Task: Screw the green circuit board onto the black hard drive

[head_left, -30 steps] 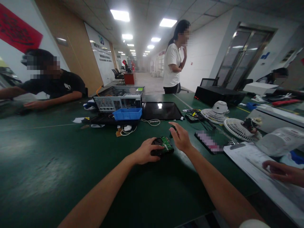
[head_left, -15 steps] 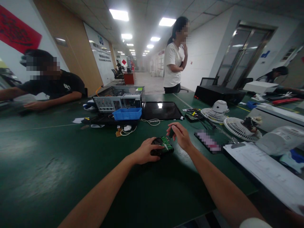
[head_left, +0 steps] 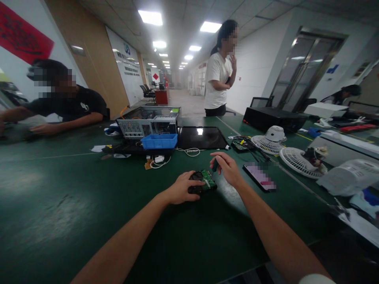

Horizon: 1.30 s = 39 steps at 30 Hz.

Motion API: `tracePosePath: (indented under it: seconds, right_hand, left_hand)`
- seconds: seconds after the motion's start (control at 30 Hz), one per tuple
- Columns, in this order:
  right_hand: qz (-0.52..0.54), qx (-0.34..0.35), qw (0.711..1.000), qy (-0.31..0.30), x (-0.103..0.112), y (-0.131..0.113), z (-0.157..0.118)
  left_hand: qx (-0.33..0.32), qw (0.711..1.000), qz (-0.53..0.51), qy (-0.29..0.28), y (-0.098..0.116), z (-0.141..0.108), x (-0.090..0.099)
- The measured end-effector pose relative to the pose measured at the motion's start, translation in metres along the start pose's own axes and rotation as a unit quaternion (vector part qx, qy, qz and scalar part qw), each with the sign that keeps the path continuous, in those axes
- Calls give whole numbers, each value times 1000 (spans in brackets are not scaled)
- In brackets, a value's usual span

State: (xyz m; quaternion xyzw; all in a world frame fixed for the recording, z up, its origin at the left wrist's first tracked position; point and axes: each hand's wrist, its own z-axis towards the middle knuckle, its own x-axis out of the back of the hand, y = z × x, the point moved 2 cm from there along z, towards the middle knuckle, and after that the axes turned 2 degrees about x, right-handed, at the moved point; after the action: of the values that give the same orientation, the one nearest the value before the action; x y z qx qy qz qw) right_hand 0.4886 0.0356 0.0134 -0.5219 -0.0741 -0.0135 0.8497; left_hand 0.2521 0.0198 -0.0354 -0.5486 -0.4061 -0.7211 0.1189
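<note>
A small black device with an exposed green circuit board (head_left: 209, 180) lies on the green table (head_left: 118, 221). My left hand (head_left: 185, 187) grips its left side, fingers over the top and the thumb at the near edge. Just right of and above the board, my right hand (head_left: 226, 169) is closed around a dark screwdriver-like handle (head_left: 215, 164); its tip is too small to make out. A phone (head_left: 259, 177) lies to the right of my right hand.
Behind the device are a blue tray (head_left: 160, 141), an open computer case (head_left: 134, 128), a dark flat panel (head_left: 203, 138) and a white cable. White fan parts (head_left: 302, 161) and a black box (head_left: 274, 118) are at the right. One person (head_left: 219, 75) stands beyond the table; another (head_left: 79, 104) sits left.
The clipboard with papers at the right has shifted away toward the lower right edge. My right hand and the handle have moved slightly right, while my left hand keeps its hold.
</note>
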Motion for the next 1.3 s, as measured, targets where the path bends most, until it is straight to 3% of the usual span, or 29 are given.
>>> tracePosePath:
  seconds: [0.43,0.67,1.3]
  right_hand:
    - [70,-48,996,-5,1,3,-1]
    - [-41,-7,999,3,10,-3,2]
    - [33,-96,992,-81,1,-13,0]
  left_hand:
    - [16,1000,-9,-4,6,-4,5]
    - [22,1000,-12,-10,4,-4,3]
    - [20,1000,-16,-13,2,-4,4]
